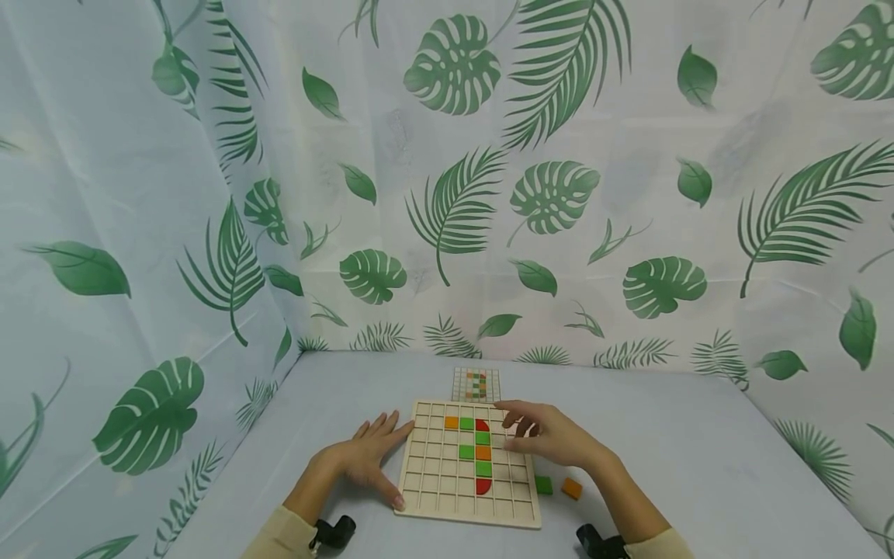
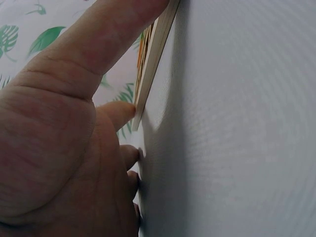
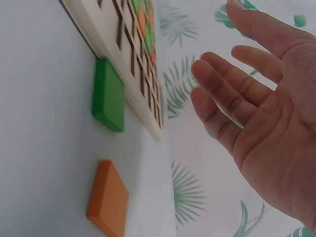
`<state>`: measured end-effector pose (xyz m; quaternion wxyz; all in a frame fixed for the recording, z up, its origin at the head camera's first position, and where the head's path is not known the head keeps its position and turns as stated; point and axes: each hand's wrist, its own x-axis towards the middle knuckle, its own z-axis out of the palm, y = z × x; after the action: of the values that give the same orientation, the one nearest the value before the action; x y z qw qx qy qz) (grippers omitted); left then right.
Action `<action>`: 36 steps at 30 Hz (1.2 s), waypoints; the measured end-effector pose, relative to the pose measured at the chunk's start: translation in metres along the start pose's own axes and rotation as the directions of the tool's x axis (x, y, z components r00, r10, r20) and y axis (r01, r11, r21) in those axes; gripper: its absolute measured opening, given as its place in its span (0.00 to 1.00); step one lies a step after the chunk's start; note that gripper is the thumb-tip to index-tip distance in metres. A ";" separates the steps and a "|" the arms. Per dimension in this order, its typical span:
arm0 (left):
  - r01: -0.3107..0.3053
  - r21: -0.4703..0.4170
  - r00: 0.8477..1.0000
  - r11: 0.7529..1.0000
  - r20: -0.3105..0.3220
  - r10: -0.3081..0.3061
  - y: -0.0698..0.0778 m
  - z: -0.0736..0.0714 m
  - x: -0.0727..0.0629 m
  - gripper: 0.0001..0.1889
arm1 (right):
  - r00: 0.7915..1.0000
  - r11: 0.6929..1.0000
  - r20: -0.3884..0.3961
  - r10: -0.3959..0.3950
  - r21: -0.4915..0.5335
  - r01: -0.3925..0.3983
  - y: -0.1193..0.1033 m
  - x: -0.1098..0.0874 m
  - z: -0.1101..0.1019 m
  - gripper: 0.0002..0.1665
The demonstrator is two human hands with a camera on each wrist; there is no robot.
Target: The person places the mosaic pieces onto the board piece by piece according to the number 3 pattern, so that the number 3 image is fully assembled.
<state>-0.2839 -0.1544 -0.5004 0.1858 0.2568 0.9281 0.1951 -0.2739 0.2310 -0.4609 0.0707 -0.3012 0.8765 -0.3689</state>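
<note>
A pale wooden grid board (image 1: 433, 485) lies on the table, with several tiles set in its squares: orange (image 1: 452, 423), green and rounded red ones (image 1: 483, 487). My left hand (image 1: 363, 458) is spread at the board's left side, its thumb and index fingertip touching the edge. Above the board's right part hovers my right hand (image 1: 555, 436), fingers loosely bent. The right wrist view shows nothing held in it. Two loose tiles lie right of the board: a green square (image 3: 109, 96) against its edge and an orange square (image 3: 108, 200) a little apart.
Behind the board is a small card (image 1: 457, 382) printed with a grid and coloured squares. The white table (image 1: 698, 466) stretches to both sides. A leaf-patterned curtain (image 1: 475, 310) hangs at the back and left. Dark camera mounts (image 1: 337, 532) sit at the wrists.
</note>
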 end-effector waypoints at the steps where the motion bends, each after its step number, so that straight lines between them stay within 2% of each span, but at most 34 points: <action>1: -0.001 0.001 1.000 1.000 0.000 0.001 0.000 0.000 0.000 0.71 | 1.000 1.000 -0.006 0.006 0.001 -0.006 0.001 -0.001 -0.002 0.37; 7: -0.003 0.010 1.000 1.000 -0.002 0.003 0.001 0.001 -0.001 0.71 | 0.999 0.999 -0.029 0.037 0.012 -0.037 0.003 -0.005 -0.011 0.38; 17: -0.005 0.006 1.000 1.000 -0.006 0.005 0.003 0.000 -0.001 0.71 | 0.996 0.996 -0.016 0.085 0.003 -0.084 0.008 -0.010 -0.019 0.31; 27: 0.002 0.008 1.000 1.000 -0.006 -0.002 0.003 0.000 -0.001 0.71 | 0.991 0.992 0.046 0.124 0.006 -0.125 0.012 -0.013 -0.024 0.36; 36: -0.001 0.000 1.000 1.000 -0.001 0.001 0.003 0.000 -0.001 0.70 | 0.984 0.986 0.061 0.168 -0.010 -0.168 0.017 -0.017 -0.024 0.38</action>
<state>-0.2822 -0.1524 -0.4988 0.1851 0.2573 0.9281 0.1952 -0.2765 0.2646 -0.4566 0.1280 -0.2375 0.8970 -0.3502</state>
